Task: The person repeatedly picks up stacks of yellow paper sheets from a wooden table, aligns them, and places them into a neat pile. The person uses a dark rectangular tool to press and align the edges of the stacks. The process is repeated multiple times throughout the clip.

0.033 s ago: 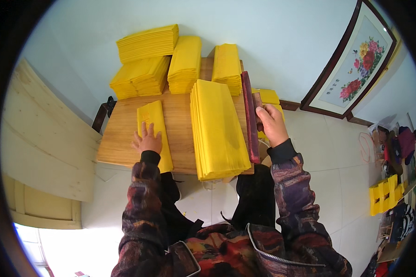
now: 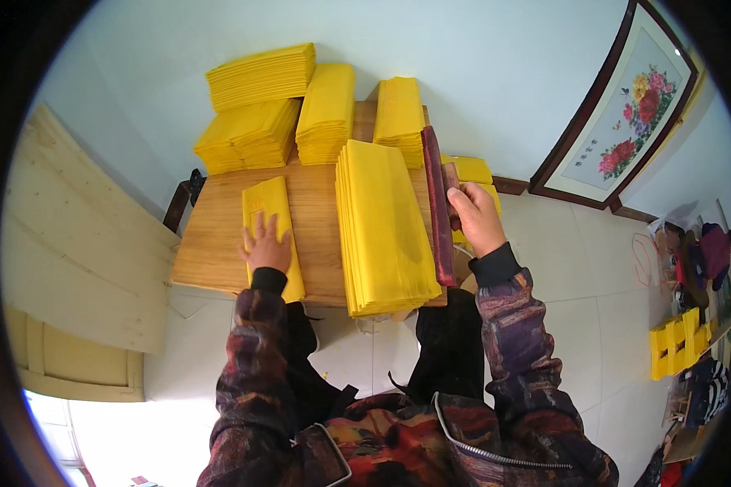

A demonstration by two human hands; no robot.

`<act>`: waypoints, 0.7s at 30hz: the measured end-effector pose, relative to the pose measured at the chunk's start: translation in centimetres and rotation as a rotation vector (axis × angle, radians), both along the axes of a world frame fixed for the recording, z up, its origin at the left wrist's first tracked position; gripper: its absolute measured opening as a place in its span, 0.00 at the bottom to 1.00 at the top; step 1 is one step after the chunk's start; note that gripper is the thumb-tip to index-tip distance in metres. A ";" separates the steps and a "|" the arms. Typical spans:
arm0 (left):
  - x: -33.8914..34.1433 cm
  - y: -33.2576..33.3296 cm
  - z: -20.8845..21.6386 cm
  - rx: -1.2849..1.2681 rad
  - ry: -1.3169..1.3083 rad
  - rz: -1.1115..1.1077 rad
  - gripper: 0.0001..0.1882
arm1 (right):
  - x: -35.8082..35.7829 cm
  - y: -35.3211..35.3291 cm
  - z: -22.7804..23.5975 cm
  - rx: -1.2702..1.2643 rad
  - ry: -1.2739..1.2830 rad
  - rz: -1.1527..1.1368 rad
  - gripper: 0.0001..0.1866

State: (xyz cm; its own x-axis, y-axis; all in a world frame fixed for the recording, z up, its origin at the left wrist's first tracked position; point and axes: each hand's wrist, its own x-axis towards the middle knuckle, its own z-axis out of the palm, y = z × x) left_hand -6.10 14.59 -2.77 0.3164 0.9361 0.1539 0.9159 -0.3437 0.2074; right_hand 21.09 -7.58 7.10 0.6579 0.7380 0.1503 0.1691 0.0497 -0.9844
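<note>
My left hand lies with spread fingers over a narrow folded yellow sheet at the left of the wooden table. It looks like thick paper or cloth; I cannot tell which. My right hand is closed round the brown grip of a long dark red bar, held on edge at the table's right side. Between my hands stands a tall pile of folded yellow sheets, close beside the bar. Whether the bar touches that pile is hard to tell.
Against the wall, several yellow stacks stand along the back of the wooden table. More yellow bundles sit beyond its right edge. A framed flower picture leans at the right. Pale boards stand at the left.
My left hand has shifted slightly to the right over the folded yellow sheet. My right hand and the bar have barely moved.
</note>
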 end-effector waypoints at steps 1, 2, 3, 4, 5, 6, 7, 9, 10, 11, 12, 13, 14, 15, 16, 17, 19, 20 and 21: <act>0.5 -1.6 0.6 0.061 -0.085 -0.112 0.27 | 0.1 0.5 -0.2 -0.012 -0.056 0.006 0.16; 1.1 -3.5 1.3 0.132 -0.263 -0.253 0.26 | 0.1 1.0 -0.5 -0.048 -0.100 -0.005 0.16; 1.7 -5.2 2.2 0.060 -0.599 -0.443 0.22 | 0.2 1.4 -0.6 -0.066 -0.196 -0.010 0.18; 2.5 -7.2 3.0 0.076 -0.787 -0.599 0.19 | 0.3 1.8 -0.6 -0.096 -0.270 -0.020 0.19; 3.0 -9.5 3.8 0.016 -0.826 -0.628 0.19 | 0.2 2.1 -0.7 -0.129 -0.344 -0.031 0.19; 3.2 -11.4 4.7 0.052 -0.780 -0.645 0.20 | 0.1 2.4 -0.7 -0.163 -0.418 -0.042 0.19; 3.4 -13.1 5.4 0.069 -0.741 -0.660 0.23 | 0.1 2.6 -0.5 -0.203 -0.465 -0.044 0.19; 3.6 -15.6 6.7 0.016 -0.690 -0.671 0.25 | -0.1 3.0 -0.1 -0.267 -0.529 -0.060 0.19; 3.7 -16.4 7.1 0.013 -0.666 -0.681 0.26 | -0.3 3.2 0.2 -0.296 -0.559 -0.067 0.19; 3.9 -16.9 7.3 -0.001 -0.607 -0.664 0.29 | -0.5 3.4 0.4 -0.331 -0.601 -0.065 0.18; 3.9 -17.1 7.5 -0.013 -0.587 -0.640 0.29 | -0.8 3.6 0.5 -0.365 -0.643 -0.066 0.18; 4.0 -17.2 7.5 -0.008 -0.569 -0.620 0.29 | -1.0 3.9 0.7 -0.382 -0.694 -0.066 0.18; 4.1 -17.2 7.4 -0.001 -0.551 -0.603 0.29 | -1.2 4.1 0.7 -0.392 -0.714 -0.071 0.18; 4.1 -17.1 7.3 -0.002 -0.553 -0.601 0.29 | -1.4 4.4 0.8 -0.387 -0.742 -0.074 0.18; 4.1 -16.9 7.2 -0.005 -0.554 -0.599 0.29 | -1.6 4.6 0.7 -0.406 -0.765 -0.082 0.17; 4.0 -16.8 7.0 -0.008 -0.554 -0.595 0.29 | -1.6 4.8 0.7 -0.430 -0.768 -0.074 0.17; 3.9 -16.7 6.7 -0.011 -0.563 -0.586 0.29 | -1.8 5.1 0.6 -0.458 -0.764 -0.067 0.18; 3.9 -16.7 6.6 -0.014 -0.568 -0.583 0.28 | -1.9 5.2 0.6 -0.476 -0.767 -0.072 0.18; 3.9 -16.7 6.4 -0.017 -0.570 -0.580 0.28 | -2.0 5.3 0.5 -0.500 -0.773 -0.071 0.18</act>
